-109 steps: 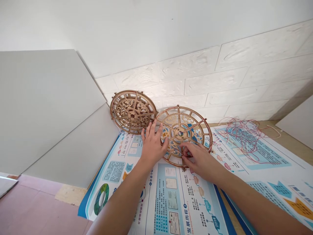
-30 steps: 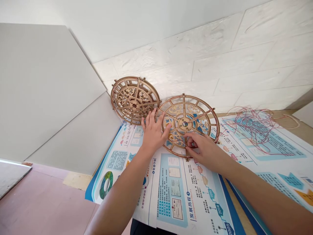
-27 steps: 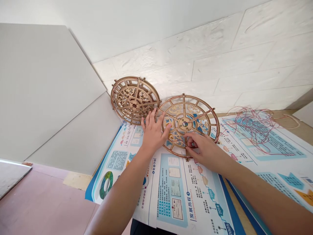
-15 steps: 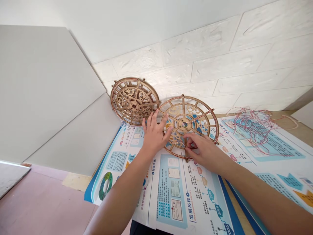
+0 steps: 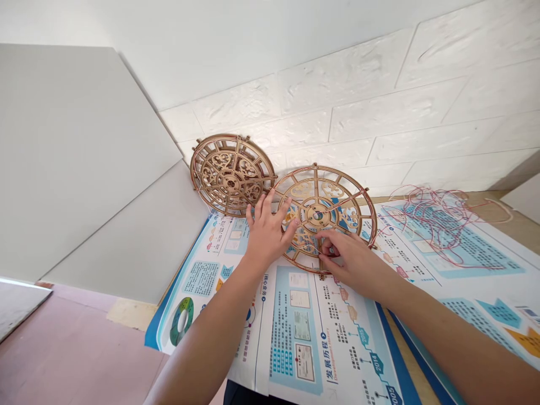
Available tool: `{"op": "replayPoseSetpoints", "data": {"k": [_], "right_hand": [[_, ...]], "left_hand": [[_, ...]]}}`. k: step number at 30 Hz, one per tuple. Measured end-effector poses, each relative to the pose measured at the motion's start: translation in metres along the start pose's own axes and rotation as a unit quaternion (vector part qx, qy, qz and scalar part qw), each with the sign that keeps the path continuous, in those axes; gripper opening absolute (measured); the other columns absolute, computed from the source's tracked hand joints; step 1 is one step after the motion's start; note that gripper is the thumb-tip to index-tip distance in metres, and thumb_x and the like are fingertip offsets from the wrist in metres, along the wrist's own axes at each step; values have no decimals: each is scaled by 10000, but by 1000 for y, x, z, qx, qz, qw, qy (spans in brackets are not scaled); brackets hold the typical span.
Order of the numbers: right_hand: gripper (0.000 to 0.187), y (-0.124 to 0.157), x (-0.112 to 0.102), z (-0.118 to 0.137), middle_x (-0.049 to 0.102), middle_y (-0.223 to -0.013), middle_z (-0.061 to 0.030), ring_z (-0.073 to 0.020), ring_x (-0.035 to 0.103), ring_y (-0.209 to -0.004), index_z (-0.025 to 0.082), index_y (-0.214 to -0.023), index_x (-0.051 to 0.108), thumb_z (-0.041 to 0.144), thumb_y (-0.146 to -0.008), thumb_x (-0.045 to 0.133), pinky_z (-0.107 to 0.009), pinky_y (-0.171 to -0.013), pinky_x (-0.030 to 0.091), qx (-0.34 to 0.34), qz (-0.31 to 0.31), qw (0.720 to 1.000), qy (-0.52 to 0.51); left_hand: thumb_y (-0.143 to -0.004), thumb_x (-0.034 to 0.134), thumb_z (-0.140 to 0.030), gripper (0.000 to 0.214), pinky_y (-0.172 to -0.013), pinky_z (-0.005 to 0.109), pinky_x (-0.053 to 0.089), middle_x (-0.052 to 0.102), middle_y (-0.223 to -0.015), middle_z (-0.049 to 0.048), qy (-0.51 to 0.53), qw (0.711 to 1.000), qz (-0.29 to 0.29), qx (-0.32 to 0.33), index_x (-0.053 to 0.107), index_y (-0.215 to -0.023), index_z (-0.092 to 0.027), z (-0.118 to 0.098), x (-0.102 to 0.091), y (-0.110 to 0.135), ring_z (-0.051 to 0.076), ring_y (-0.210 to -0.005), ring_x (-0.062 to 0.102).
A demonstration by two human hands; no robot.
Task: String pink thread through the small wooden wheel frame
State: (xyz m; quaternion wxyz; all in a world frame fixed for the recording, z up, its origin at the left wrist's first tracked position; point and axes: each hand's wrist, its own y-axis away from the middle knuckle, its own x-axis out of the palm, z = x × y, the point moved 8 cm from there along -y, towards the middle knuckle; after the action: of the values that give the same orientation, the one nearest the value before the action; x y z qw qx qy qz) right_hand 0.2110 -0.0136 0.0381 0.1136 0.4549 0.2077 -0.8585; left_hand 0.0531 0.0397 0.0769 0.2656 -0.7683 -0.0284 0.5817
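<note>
The round openwork wooden wheel (image 5: 327,216) lay flat on the blue-and-white printed poster (image 5: 295,326). The left hand (image 5: 266,233) pressed its left rim, fingers spread wide, while the right hand (image 5: 352,261) pinched narrow at its near lattice; what it held, I could not tell.

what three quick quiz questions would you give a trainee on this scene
1. True or false: both wooden wheels lie flat on the poster.
2. The red wire tangle lies: A) right of the flat wheel B) on the pink floor C) under the left hand.
3. Which hand rests spread open at the flat wheel's left edge?
Key: 1 false, the leaning wheel stands tilted against the wall; 2 A; 3 left.
</note>
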Motion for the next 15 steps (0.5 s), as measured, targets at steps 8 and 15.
{"op": "replayPoseSetpoints", "data": {"k": [8, 15], "right_hand": [[286, 1, 0, -1, 626, -874, -34, -227, 602, -796, 203, -1222, 499, 261, -951, 428, -422, -842, 420, 2, -4, 1000, 4], [302, 0, -2, 1, 641, -899, -51, -237, 618, -830, 201, -1229, 520, 254, -945, 433, -433, -853, 443, 2, -9, 1000, 8]], "left_hand": [[-999, 397, -531, 534, -1237, 602, 150, 304, -1651, 64, 11, 999, -5, -34, 480, -1498, -358, 5, -1, -1, 308, -1511, 277], [-988, 404, -535, 592, -1239, 591, 153, 305, -1651, 88, 22, 999, -18, -35, 421, -1534, -307, 6, -2, -1, 307, -1509, 282]]}}
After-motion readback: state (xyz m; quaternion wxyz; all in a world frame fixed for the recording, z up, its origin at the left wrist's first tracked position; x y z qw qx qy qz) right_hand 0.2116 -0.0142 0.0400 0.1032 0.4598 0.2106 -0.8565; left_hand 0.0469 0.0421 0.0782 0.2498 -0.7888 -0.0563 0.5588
